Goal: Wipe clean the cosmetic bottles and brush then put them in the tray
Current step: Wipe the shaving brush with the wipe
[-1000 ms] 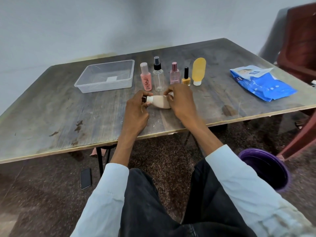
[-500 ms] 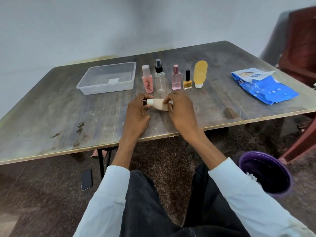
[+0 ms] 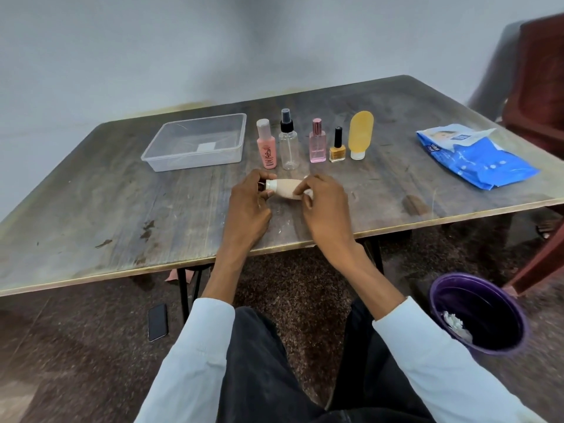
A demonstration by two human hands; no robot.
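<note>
The left hand (image 3: 248, 206) grips the cap end and the right hand (image 3: 325, 203) pinches the base, possibly through a white wipe, of a beige cosmetic bottle (image 3: 285, 189) lying sideways above the worn wooden worktop (image 3: 122, 190). The clear plastic tray (image 3: 195, 141) shows only a white label; the purple bucket (image 3: 479, 312) contains crumpled white wipes (image 3: 456, 325).

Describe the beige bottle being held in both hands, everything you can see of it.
The beige bottle is small, matte and plastic-looking, with a white cap at its left end. It lies on its side, just above the table near the front edge, in front of the row of standing bottles. The left hand grips the cap end; the right hand holds the base, where something white, perhaps a wipe, shows. Its base is hidden.
</note>
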